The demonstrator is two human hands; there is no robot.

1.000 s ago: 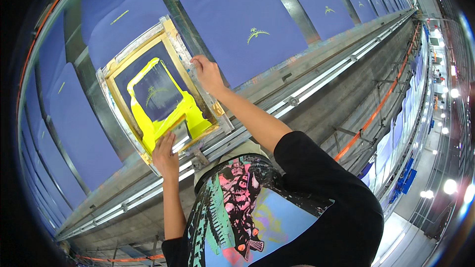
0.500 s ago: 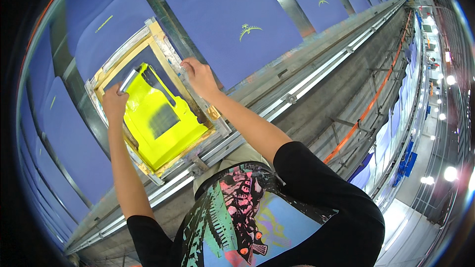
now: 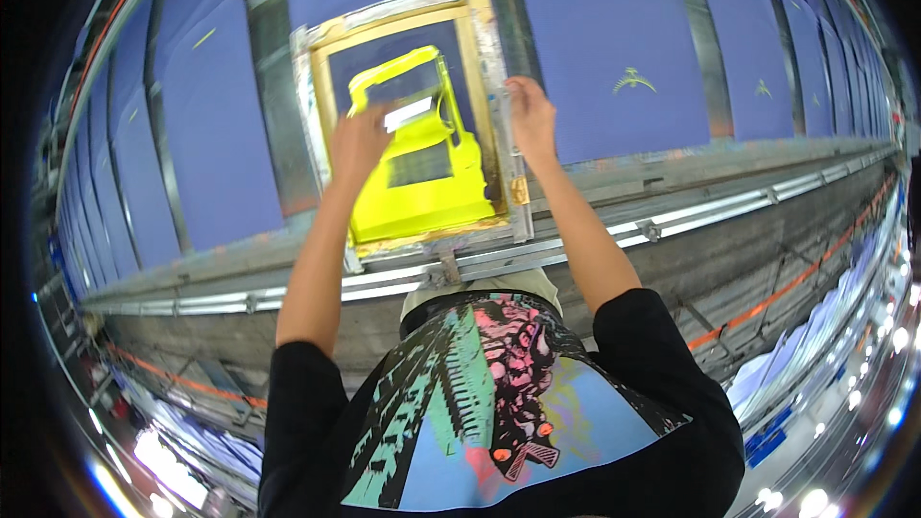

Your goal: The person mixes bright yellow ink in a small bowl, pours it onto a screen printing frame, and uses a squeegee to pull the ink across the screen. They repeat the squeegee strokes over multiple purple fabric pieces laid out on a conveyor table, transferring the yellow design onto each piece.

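Note:
A printing screen (image 3: 486,53) with a wood and metal frame lies over a blue fabric panel in front of me. Bright yellow ink (image 3: 408,216) covers its near part thickly, and a thinner yellow band runs along the far part. My left hand (image 3: 360,142) is closed around a squeegee (image 3: 410,114), whose pale bar lies across the middle of the mesh; some of it is blurred. At the screen's right side, my right hand (image 3: 531,120) has its fingers closed on the frame edge.
Blue fabric panels (image 3: 604,48) are laid in a long row along the table, some with small yellow-green prints (image 3: 633,82). A metal rail (image 3: 705,218) runs along the near table edge. Beyond it, an orange strip (image 3: 758,312) stretches at the right.
My view has turned, so the screen sits more upright. The squeegee in my left hand has come from the screen's far part toward its middle. My right hand stays at the frame.

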